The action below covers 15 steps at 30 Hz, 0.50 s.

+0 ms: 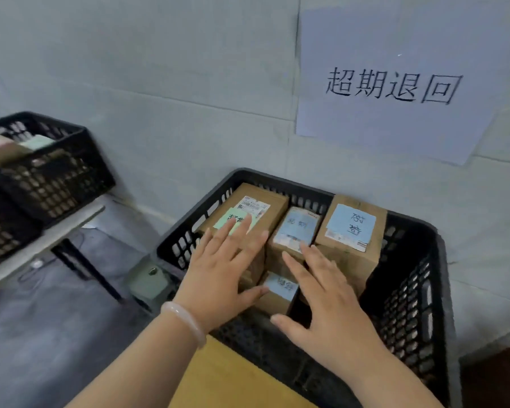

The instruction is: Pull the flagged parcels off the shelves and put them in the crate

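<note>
Yellow-brown desk (pixel 233 381): showing at the near edge and carrying the near corner of the black crate (pixel 409 304), which is sitting close to the pale wall. White shelf (pixel 42 240) on dark legs, left: bearing two black baskets (pixel 56 187) side by side, both holding parcels. Grey floor (pixel 42 334): running beneath the shelf, with a small pale-green box (pixel 149 282) lying on it just beside the crate.

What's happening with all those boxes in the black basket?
Brown cardboard parcels with blue and green notes sit in a black plastic crate. A person's left hand lies flat on the green-noted parcel; the right hand hovers, fingers straight, over the small blue-noted ones. Neither grips anything.
</note>
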Available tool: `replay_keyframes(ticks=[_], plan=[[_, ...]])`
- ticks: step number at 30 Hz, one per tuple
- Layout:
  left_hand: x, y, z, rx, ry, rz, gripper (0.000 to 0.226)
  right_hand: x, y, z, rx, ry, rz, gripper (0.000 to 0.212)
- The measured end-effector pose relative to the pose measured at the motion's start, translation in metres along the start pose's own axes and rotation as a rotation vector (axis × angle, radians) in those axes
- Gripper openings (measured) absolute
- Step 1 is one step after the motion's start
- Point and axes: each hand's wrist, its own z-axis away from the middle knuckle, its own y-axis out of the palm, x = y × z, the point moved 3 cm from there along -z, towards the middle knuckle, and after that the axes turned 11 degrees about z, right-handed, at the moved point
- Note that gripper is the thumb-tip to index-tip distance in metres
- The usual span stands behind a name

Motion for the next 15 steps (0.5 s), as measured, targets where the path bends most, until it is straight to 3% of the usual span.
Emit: replay_keyframes(ticks=[6, 15], plan=[[0.058, -0.045, 0.128, -0.089, -0.389, -0.098, 0.083, 0.100, 0.019, -0.027, -0.014, -0.336, -0.006, 0.090], [0.076, -0.097, 0.336, -0.217, -0.702, -0.176, 0.083, 0.263, 0.042, 0.035, 0.055, -0.723, -0.020, 0.086]])
